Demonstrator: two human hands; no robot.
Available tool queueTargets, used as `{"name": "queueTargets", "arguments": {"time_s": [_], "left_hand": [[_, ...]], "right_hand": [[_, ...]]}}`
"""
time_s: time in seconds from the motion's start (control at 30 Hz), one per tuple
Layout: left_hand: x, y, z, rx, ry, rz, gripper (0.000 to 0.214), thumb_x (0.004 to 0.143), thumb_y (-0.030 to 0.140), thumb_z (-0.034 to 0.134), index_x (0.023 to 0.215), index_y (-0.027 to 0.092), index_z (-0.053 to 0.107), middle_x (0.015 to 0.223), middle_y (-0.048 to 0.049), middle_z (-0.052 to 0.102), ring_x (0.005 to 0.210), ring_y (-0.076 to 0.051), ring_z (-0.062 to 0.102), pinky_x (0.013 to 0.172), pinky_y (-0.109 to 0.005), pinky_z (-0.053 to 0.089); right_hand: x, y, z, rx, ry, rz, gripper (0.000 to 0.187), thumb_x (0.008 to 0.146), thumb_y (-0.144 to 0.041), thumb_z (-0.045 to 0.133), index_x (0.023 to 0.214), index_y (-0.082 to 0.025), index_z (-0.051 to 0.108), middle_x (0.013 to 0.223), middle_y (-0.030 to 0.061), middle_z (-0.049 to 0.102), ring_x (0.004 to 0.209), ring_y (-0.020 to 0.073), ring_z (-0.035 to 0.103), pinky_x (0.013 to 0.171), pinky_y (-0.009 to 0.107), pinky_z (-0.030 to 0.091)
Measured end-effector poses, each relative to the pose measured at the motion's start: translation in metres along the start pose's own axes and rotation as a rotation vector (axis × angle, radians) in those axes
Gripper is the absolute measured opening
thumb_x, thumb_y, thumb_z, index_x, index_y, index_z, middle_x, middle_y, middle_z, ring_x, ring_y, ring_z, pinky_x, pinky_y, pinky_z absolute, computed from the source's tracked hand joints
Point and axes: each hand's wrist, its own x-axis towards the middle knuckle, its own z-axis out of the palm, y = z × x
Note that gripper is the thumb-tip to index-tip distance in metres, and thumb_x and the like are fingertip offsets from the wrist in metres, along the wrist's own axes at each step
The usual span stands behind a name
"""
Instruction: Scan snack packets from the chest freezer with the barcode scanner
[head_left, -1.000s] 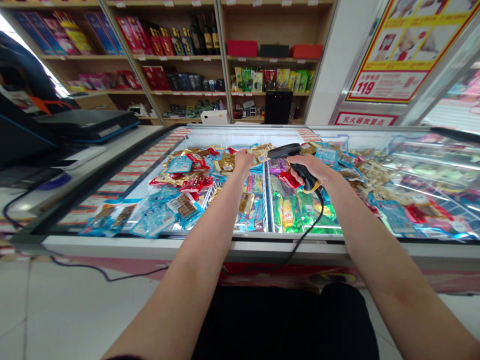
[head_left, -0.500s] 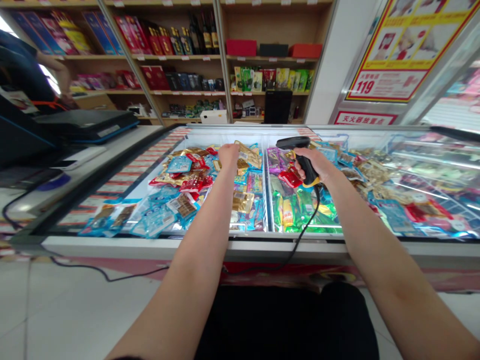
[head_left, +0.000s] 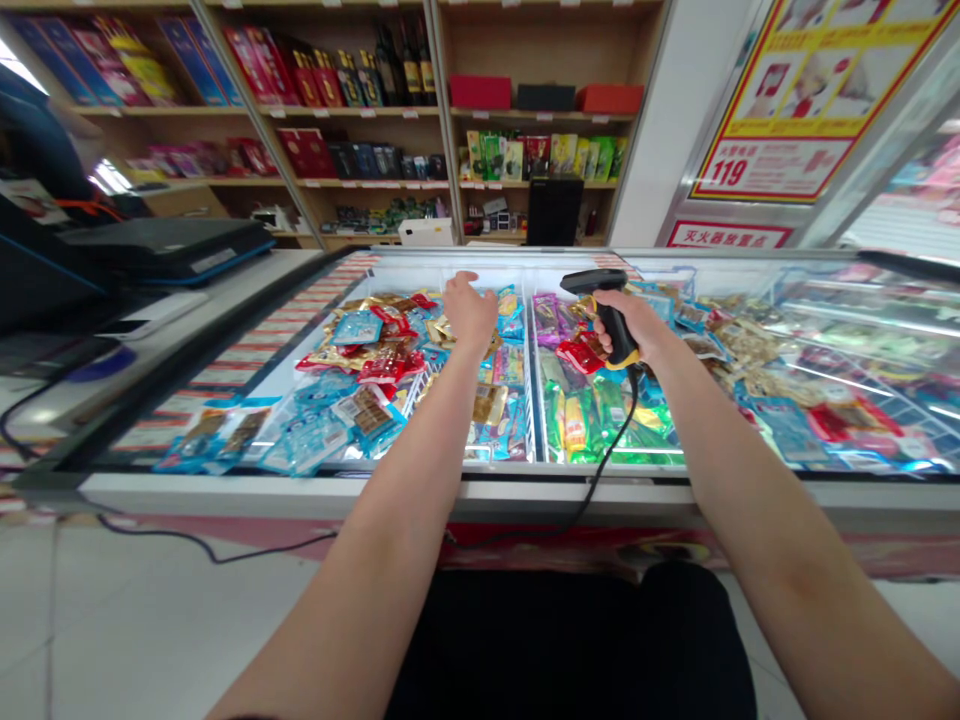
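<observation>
My left hand [head_left: 470, 312] is over the packets in the left part of the glass-topped case, its fingers apart and nothing visible in them. Part of what lies under it is hidden by the palm. Close by are gold packets [head_left: 442, 328] and blue packets [head_left: 510, 312]. My right hand [head_left: 637, 325] grips a black and yellow barcode scanner [head_left: 616, 335] by its handle, with the scanner's head pointing left. A black cable [head_left: 609, 450] hangs from the handle over the case's front edge. Below the scanner lie a red packet [head_left: 581, 354] and green packets [head_left: 600, 415].
A white wire divider [head_left: 531, 400] splits the case [head_left: 247, 490]. Red packets [head_left: 386, 365] and blue packets [head_left: 315, 435] are heaped at left. A black machine [head_left: 180, 245] stands on the left counter, where a person's arm [head_left: 79, 135] shows. Stocked shelves [head_left: 352, 113] line the back.
My left hand has opened and turned, with its fingers now spread. The gold packet that stood out at its fingertips no longer shows there. The scanner in my right hand has shifted slightly right.
</observation>
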Motion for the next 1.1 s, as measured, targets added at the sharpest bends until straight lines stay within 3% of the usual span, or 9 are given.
{"name": "queueTargets", "arguments": {"time_s": [0.13, 0.23, 0.37, 0.53, 0.67, 0.83, 0.9, 1.0, 1.1], "left_hand": [[-0.041, 0.020, 0.032, 0.014, -0.356, 0.360, 0.018, 0.091, 0.024, 0.055, 0.105, 0.019, 0.066, 0.115, -0.0106, 0.066, 0.116, -0.025, 0.060, 0.105, -0.037, 0.043], [-0.075, 0.032, 0.049, 0.034, -0.586, 0.704, 0.033, 0.093, 0.039, 0.058, 0.117, 0.019, 0.066, 0.127, -0.0115, 0.063, 0.122, -0.026, 0.057, 0.108, -0.038, 0.042], [-0.100, 0.037, 0.055, 0.147, -0.702, 0.910, 0.054, 0.092, 0.058, 0.054, 0.136, 0.027, 0.058, 0.151, -0.0114, 0.046, 0.137, -0.031, 0.046, 0.115, -0.048, 0.036], [-0.093, 0.035, 0.052, 0.227, -0.709, 0.886, 0.045, 0.098, 0.045, 0.047, 0.140, 0.031, 0.056, 0.148, -0.0101, 0.049, 0.130, -0.029, 0.053, 0.110, -0.045, 0.041], [-0.072, 0.027, 0.046, 0.298, -0.678, 0.745, 0.043, 0.100, 0.038, 0.042, 0.140, 0.033, 0.056, 0.138, -0.0087, 0.058, 0.126, -0.027, 0.055, 0.107, -0.042, 0.042], [-0.050, 0.016, 0.034, 0.295, -0.704, 0.591, 0.043, 0.098, 0.051, 0.045, 0.133, 0.035, 0.063, 0.131, -0.0072, 0.061, 0.124, -0.028, 0.056, 0.107, -0.043, 0.041], [-0.044, 0.013, 0.033, 0.272, -0.711, 0.570, 0.040, 0.099, 0.048, 0.043, 0.128, 0.035, 0.067, 0.128, -0.0073, 0.063, 0.123, -0.029, 0.056, 0.106, -0.042, 0.042], [-0.038, 0.008, 0.034, 0.246, -0.666, 0.511, 0.037, 0.096, 0.035, 0.051, 0.130, 0.030, 0.066, 0.122, -0.0106, 0.065, 0.119, -0.029, 0.059, 0.103, -0.039, 0.044], [-0.033, 0.005, 0.035, 0.167, -0.599, 0.377, 0.057, 0.086, 0.026, 0.065, 0.142, 0.021, 0.055, 0.116, -0.0139, 0.068, 0.111, -0.028, 0.063, 0.097, -0.035, 0.046]], "right_hand": [[0.000, -0.001, -0.001, 0.006, 0.011, -0.019, 0.022, 0.091, -0.037, 0.060, 0.081, -0.017, 0.057, 0.051, 0.0003, 0.057, 0.036, 0.0119, 0.049, 0.032, 0.022, 0.039], [0.000, -0.003, -0.003, 0.021, 0.013, -0.026, 0.022, 0.091, -0.038, 0.061, 0.083, -0.018, 0.057, 0.052, 0.0001, 0.058, 0.036, 0.0120, 0.049, 0.033, 0.022, 0.041], [-0.002, -0.006, -0.003, 0.043, 0.018, -0.023, 0.023, 0.091, -0.039, 0.061, 0.082, -0.019, 0.055, 0.051, -0.0005, 0.057, 0.035, 0.0118, 0.048, 0.033, 0.022, 0.041], [-0.001, -0.005, -0.002, 0.051, 0.028, -0.028, 0.021, 0.092, -0.037, 0.059, 0.082, -0.019, 0.055, 0.050, -0.0005, 0.057, 0.035, 0.0116, 0.048, 0.034, 0.021, 0.041], [0.000, -0.003, -0.002, 0.037, 0.049, -0.020, 0.022, 0.091, -0.039, 0.060, 0.081, -0.019, 0.055, 0.049, -0.0005, 0.056, 0.034, 0.0122, 0.048, 0.033, 0.022, 0.040], [0.002, 0.000, -0.003, 0.021, 0.037, -0.006, 0.021, 0.090, -0.038, 0.062, 0.083, -0.019, 0.056, 0.051, 0.0002, 0.058, 0.036, 0.0126, 0.049, 0.032, 0.022, 0.040], [0.004, 0.001, -0.003, 0.012, 0.025, -0.006, 0.021, 0.089, -0.039, 0.063, 0.083, -0.019, 0.056, 0.051, 0.0006, 0.059, 0.036, 0.0129, 0.049, 0.032, 0.023, 0.041], [0.006, 0.003, -0.002, -0.002, 0.023, 0.001, 0.022, 0.089, -0.039, 0.064, 0.083, -0.020, 0.055, 0.052, 0.0011, 0.059, 0.037, 0.0132, 0.050, 0.032, 0.023, 0.041], [0.004, 0.003, 0.000, -0.005, 0.012, 0.001, 0.022, 0.089, -0.039, 0.065, 0.083, -0.020, 0.055, 0.051, 0.0005, 0.058, 0.037, 0.0131, 0.050, 0.033, 0.022, 0.041]]}}
